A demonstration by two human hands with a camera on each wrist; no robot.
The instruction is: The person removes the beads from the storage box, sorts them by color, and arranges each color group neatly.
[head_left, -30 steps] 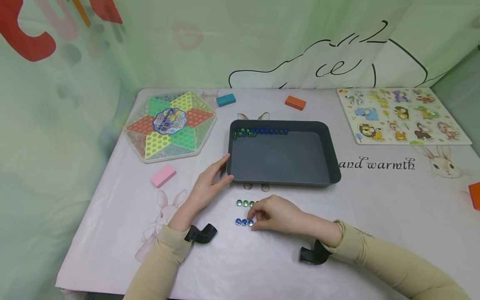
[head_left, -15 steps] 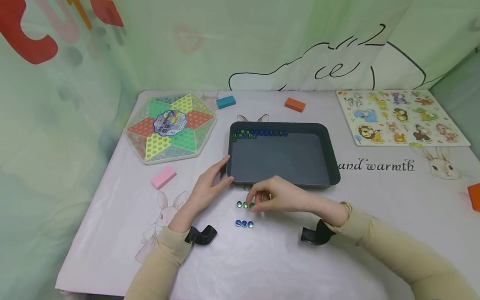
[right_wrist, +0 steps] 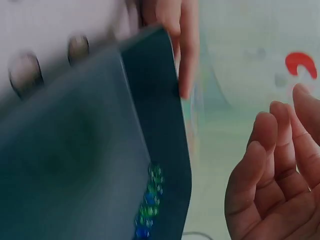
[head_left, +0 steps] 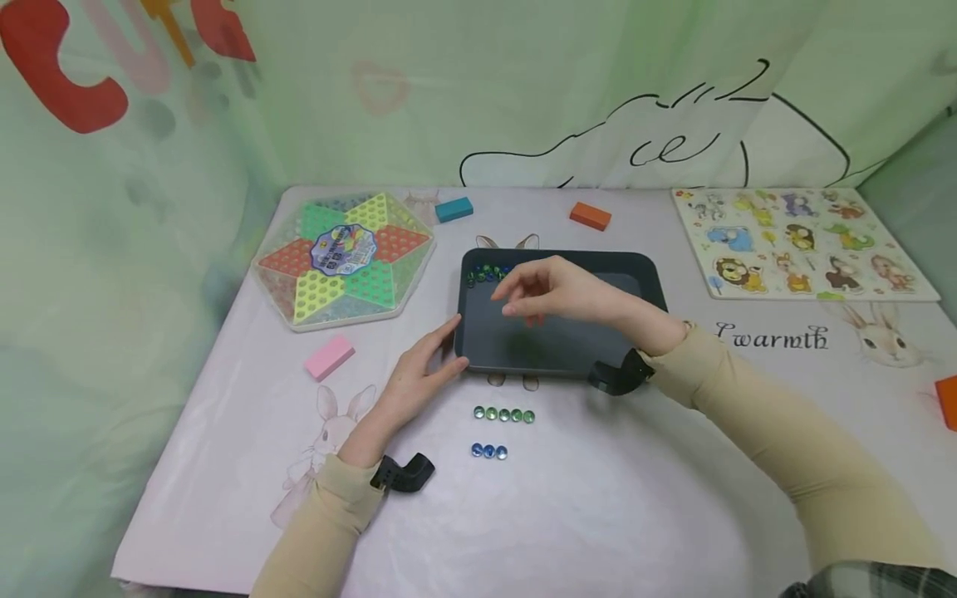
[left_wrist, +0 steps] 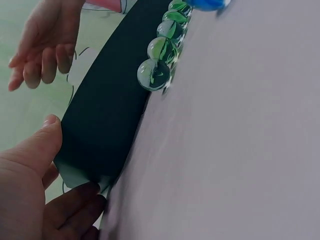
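We record the left hand (head_left: 407,384) resting on the table (head_left: 598,515) at the near left corner of the dark grey tray (head_left: 643,274), thumb and forefinger lying against the corner wall; the fingers are fairly straight and press rather than clasp, as the left wrist view confirms.

The right hand (head_left: 557,291) hangs above the tray's interior, toward its far left part, with fingers loosely bent. In the right wrist view the palm is slack and we see nothing in it, so we note that hand as released (the fingertips themselves lie partly outside that view).

Inside the tray, a row of green and blue marbles (head_left: 488,272) lies against the far wall near the left corner; the right hand covers part of the row in the head view.

On the table just in front of the tray lies a line of five green marbles (head_left: 504,414), touching one another. A shorter line of three blue marbles (head_left: 489,451) lies nearer the person, parallel to the green line and apart from it.

Further items observed: a Chinese checkers board (head_left: 345,257) left of the tray, a pink block (head_left: 329,357) below it, a teal block (head_left: 453,209) and an orange block (head_left: 590,216) beyond the tray, and an animal puzzle board (head_left: 800,243) on the right.
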